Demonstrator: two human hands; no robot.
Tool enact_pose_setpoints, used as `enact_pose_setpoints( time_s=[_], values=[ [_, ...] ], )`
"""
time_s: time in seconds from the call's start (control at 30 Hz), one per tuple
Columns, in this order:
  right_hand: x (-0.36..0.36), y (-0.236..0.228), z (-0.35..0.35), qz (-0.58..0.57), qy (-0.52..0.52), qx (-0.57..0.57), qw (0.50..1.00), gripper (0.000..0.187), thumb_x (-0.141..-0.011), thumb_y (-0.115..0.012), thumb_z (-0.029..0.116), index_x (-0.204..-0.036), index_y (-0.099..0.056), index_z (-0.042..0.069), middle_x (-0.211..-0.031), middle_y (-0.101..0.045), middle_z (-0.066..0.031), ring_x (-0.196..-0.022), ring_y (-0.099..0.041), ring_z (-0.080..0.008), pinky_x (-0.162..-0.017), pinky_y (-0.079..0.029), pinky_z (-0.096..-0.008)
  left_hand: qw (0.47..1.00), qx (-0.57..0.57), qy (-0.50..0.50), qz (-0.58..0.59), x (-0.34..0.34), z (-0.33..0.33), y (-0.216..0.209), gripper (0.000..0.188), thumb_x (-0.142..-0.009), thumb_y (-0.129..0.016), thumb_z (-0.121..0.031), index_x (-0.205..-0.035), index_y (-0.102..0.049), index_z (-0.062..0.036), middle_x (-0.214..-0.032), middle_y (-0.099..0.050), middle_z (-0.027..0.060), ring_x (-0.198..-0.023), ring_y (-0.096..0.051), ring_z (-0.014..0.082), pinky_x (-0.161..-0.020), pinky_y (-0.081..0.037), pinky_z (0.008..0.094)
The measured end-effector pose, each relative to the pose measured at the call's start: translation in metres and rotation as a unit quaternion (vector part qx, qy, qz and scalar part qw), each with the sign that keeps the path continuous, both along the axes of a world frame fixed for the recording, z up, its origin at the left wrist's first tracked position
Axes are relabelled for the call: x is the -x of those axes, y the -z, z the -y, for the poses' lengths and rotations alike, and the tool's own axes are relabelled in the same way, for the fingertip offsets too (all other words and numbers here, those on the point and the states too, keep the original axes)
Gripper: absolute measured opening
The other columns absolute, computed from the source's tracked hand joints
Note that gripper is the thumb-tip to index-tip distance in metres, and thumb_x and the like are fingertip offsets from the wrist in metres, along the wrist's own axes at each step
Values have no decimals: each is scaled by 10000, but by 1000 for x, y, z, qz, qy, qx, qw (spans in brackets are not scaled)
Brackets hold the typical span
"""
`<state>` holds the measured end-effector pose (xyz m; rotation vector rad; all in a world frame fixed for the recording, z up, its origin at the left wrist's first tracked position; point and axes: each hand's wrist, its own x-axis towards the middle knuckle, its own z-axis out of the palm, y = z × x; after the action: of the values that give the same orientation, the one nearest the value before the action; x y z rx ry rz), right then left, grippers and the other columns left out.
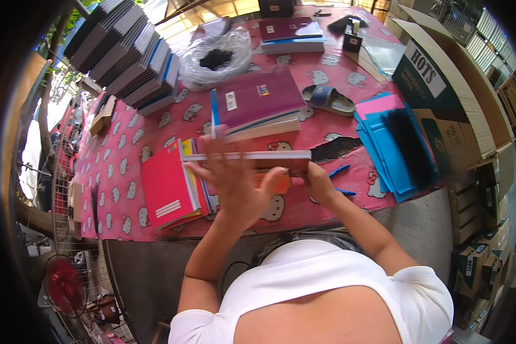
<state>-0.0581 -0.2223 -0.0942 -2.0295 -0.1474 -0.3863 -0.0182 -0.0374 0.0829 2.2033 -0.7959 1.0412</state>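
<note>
A notebook (276, 155) with white page edges is held nearly edge-on above the table's near side. My right hand (317, 181) is closed around its right end, thumb and fingers pinching it. My left hand (233, 180) is raised in front of its left part, fingers spread and somewhat blurred by motion; whether it touches the pages I cannot tell. Below the notebook lies an orange item (271, 183), partly hidden. To the left is a pile of notebooks topped by a red one (165, 184). Two blue pens (339, 171) lie right of my right hand.
Purple notebooks (264, 94) are stacked ahead, a slipper (329, 100) beside them. Blue sheets (378, 155) carry a black bundle (408, 149) at right, near an open carton (441, 74). A tall notebook stack (129, 54) and a plastic bag (235, 49) stand far left.
</note>
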Motion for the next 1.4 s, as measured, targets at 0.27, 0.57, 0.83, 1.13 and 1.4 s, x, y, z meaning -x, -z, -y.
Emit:
enact_pose_setpoints(
  time_s=[0.27,0.57,0.83,1.13,1.4],
  values=[
    [-20,-37,236,-116,428,406,799,362,-687,-801,247,-949,-619,75,-971,-611,-129,-974,-578,-306,-817,-483,-407,975,-116,141,-125,-8,26,26,369,-806,-702,-269,-1136,-654,-111,-1125,-651,42,-964,-588,220,-1060,-261,479],
    [-11,-30,285,-108,384,325,857,159,-815,-684,185,-893,-631,57,-931,-618,-177,-885,-609,-374,-760,-500,-457,981,-5,145,-129,-22,40,21,141,-778,-734,-229,-849,-730,-108,-788,-653,-2,-801,-592,180,-861,-358,366],
    [-25,-49,231,-43,307,333,891,169,-773,-675,64,-941,-683,83,-882,-616,-147,-838,-616,-360,-758,-499,-440,976,7,164,-139,-21,45,16,145,-766,-750,-182,-875,-732,-88,-783,-664,8,-775,-592,155,-851,-342,323],
    [17,-152,58,92,-22,7,996,302,-753,-714,-22,-1041,-714,67,-821,-660,-78,-682,-624,-144,-569,-476,-252,971,17,187,-146,-10,31,21,165,-731,-764,-199,-867,-722,-115,-859,-659,18,-849,-598,206,-904,-357,375],
    [24,-172,54,22,-154,78,985,176,-749,-724,91,-923,-744,115,-714,-631,-66,-619,-610,-220,-567,-468,-324,977,8,212,-20,17,8,41,291,-667,-801,-168,-951,-740,-188,-1010,-651,18,-986,-586,208,-1045,-287,402]
  ],
)
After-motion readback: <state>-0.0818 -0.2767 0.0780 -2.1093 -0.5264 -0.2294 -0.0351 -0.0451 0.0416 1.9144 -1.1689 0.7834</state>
